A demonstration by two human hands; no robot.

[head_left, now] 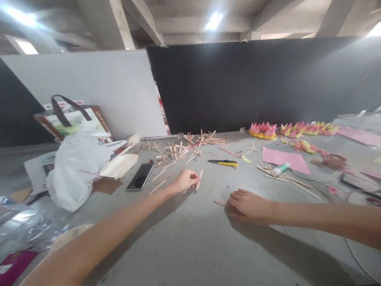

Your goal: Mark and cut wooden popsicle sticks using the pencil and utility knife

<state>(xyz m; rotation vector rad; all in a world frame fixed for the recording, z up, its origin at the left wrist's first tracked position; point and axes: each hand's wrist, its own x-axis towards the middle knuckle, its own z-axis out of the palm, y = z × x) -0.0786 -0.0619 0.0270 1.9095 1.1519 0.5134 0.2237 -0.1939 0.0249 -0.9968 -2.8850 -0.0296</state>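
Near the middle of the grey tabletop, my left hand (185,181) pinches a wooden craft stick (201,177) between thumb and fingertips, the stick standing roughly upright. Lower and to the right, my right hand (250,205) rests close to the surface with its fingers curled. Another wooden craft stick (219,203) pokes out leftward from those fingers; its other end is hidden by the hand. Beyond both hands lies a yellow and black utility knife (228,163). A loose pile of craft sticks (174,151), some crossed over each other, spreads behind my left hand.
Left of the hands are a phone (139,177), a white plastic bag (77,167) and a carrier bag (79,119). At right lie pink paper (285,160), a glue stick (280,169), folded paper flowers (262,131), tape (335,159) and cables. A dark panel (238,87) stands behind.
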